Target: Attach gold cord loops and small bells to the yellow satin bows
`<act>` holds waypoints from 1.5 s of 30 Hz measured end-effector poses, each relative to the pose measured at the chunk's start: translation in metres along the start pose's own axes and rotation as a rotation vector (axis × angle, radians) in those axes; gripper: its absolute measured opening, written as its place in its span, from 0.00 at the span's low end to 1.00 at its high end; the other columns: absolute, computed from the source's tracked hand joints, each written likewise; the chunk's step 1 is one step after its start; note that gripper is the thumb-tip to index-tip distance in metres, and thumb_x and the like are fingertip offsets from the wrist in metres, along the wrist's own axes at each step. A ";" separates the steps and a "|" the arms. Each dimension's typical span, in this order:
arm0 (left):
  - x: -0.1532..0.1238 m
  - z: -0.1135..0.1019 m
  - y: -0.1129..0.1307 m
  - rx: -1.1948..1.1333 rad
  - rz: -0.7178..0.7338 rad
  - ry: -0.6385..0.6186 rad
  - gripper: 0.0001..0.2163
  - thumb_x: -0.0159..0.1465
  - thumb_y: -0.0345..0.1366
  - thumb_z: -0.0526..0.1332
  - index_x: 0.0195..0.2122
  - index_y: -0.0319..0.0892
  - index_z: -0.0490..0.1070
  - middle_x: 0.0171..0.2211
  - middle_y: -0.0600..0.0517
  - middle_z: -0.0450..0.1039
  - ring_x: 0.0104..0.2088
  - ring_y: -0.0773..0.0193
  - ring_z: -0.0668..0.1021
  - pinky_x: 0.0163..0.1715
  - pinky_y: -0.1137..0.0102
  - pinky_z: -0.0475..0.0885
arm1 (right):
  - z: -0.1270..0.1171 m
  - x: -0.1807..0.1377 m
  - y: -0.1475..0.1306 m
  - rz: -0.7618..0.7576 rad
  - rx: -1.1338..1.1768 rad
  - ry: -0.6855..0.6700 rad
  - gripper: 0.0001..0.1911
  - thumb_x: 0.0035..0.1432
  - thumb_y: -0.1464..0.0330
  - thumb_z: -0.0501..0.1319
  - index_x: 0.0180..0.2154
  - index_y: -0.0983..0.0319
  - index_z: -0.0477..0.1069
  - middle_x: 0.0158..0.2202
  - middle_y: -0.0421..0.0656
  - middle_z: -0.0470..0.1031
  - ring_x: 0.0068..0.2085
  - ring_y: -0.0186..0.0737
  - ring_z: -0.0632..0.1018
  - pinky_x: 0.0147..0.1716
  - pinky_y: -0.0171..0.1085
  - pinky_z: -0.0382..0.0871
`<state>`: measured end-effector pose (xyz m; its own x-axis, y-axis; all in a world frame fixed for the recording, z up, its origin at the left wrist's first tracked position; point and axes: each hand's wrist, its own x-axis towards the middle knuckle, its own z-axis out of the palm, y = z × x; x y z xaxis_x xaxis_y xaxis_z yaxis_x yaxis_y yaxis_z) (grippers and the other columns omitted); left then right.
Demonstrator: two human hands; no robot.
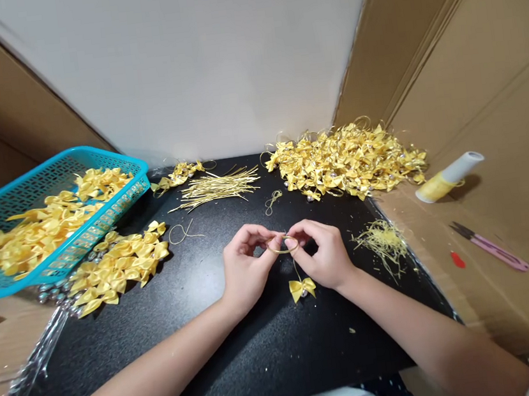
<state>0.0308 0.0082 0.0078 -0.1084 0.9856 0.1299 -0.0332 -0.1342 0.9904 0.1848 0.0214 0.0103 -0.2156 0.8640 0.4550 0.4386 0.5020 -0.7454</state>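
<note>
Both my hands meet over the middle of the black table point(207, 359). My left hand point(250, 267) pinches one side of a gold cord loop point(284, 251) between thumb and fingers. On the loop's other side, my right hand point(322, 252) pinches it as well, with the fingertips almost touching. A thin strand runs down from the loop to a yellow ribbon bow point(302, 289) with a small silvery bell or bead at its centre. The cord ends between my fingertips are too small to make out.
A blue basket point(136, 191) of yellow bows stands left, beside more bows point(123, 263) with silvery balls. Behind lie gold cords point(217, 186) and a big pile of bows with loops point(346, 159). Right are cord scraps point(383, 244), a spool tube point(449, 176) and pink-handled snips point(497, 251).
</note>
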 end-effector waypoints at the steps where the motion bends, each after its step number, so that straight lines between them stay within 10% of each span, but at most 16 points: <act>1: -0.001 0.000 -0.001 0.021 0.013 -0.008 0.10 0.54 0.36 0.70 0.30 0.40 0.69 0.30 0.49 0.79 0.33 0.62 0.81 0.37 0.70 0.73 | 0.000 0.000 0.000 -0.018 -0.012 -0.009 0.06 0.58 0.69 0.57 0.28 0.60 0.69 0.25 0.41 0.74 0.27 0.35 0.73 0.29 0.35 0.67; 9: 0.010 -0.007 0.014 0.299 0.024 -0.152 0.06 0.55 0.33 0.65 0.33 0.41 0.69 0.29 0.51 0.79 0.29 0.65 0.79 0.30 0.74 0.70 | -0.002 0.003 0.001 -0.012 0.039 0.030 0.09 0.53 0.72 0.58 0.21 0.60 0.65 0.19 0.37 0.68 0.22 0.32 0.68 0.24 0.32 0.62; 14: 0.017 -0.020 0.033 0.680 -0.422 -0.656 0.13 0.57 0.42 0.62 0.19 0.41 0.69 0.15 0.53 0.73 0.12 0.67 0.71 0.13 0.75 0.62 | -0.003 0.004 0.001 0.053 0.097 0.017 0.09 0.49 0.73 0.57 0.20 0.60 0.65 0.18 0.37 0.68 0.21 0.32 0.68 0.24 0.32 0.62; 19: 0.013 -0.016 0.028 0.511 -0.685 -0.844 0.18 0.58 0.48 0.62 0.20 0.39 0.70 0.17 0.49 0.75 0.10 0.68 0.71 0.11 0.76 0.63 | -0.002 0.004 0.000 0.099 0.138 -0.001 0.08 0.47 0.73 0.57 0.19 0.60 0.65 0.18 0.36 0.68 0.21 0.32 0.67 0.23 0.32 0.61; 31: 0.007 -0.005 0.011 0.264 -0.703 -0.759 0.14 0.53 0.42 0.68 0.21 0.38 0.69 0.16 0.53 0.73 0.12 0.70 0.72 0.11 0.79 0.63 | -0.008 0.004 -0.001 0.282 0.215 -0.164 0.07 0.48 0.73 0.58 0.20 0.61 0.68 0.18 0.36 0.68 0.22 0.32 0.68 0.24 0.32 0.62; 39: 0.007 -0.002 0.003 0.142 -0.360 -0.574 0.15 0.60 0.46 0.63 0.28 0.38 0.70 0.22 0.52 0.75 0.16 0.72 0.73 0.16 0.79 0.67 | -0.034 -0.008 0.019 0.131 0.158 -0.235 0.07 0.52 0.72 0.62 0.22 0.61 0.71 0.44 0.46 0.72 0.45 0.42 0.74 0.48 0.43 0.67; 45: 0.005 -0.003 0.002 0.255 -0.184 -0.608 0.13 0.63 0.43 0.60 0.29 0.39 0.71 0.22 0.52 0.73 0.17 0.71 0.74 0.18 0.78 0.68 | -0.033 -0.011 0.020 0.071 0.257 -0.268 0.09 0.57 0.71 0.59 0.24 0.61 0.70 0.31 0.43 0.74 0.33 0.37 0.75 0.35 0.37 0.68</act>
<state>0.0273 0.0120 0.0107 0.4564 0.8827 -0.1117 0.2454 -0.0042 0.9694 0.2247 0.0204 0.0064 -0.4279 0.8596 0.2793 0.2349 0.4041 -0.8840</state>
